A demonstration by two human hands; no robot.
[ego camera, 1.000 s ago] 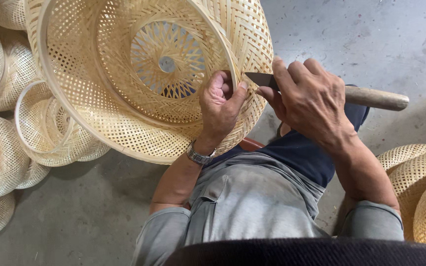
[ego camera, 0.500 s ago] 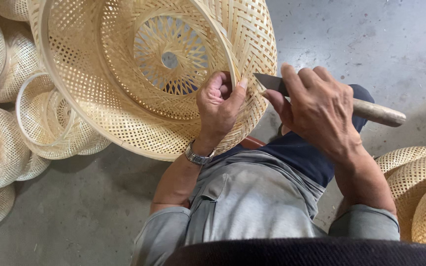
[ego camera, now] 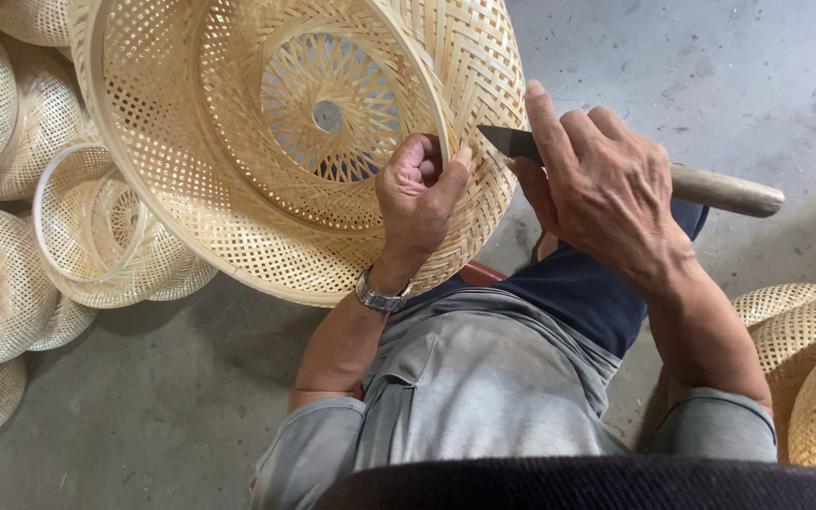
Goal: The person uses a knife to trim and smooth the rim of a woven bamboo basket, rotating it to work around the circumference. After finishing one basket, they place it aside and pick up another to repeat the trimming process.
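Over the person's lap, the left hand (ego camera: 419,194) grips the rim of a big woven basket (ego camera: 238,142), which looks light, stiff and easy to crack, while the right hand (ego camera: 606,179) holds a wooden-handled knife (ego camera: 616,165) tight against that rim.

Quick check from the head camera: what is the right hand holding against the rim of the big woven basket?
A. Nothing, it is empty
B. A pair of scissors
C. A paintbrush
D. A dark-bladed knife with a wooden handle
D: the right hand grips a knife whose dark blade meets the rim of the basket, its wooden handle sticking out past the hand, while the left hand steadies the rim.
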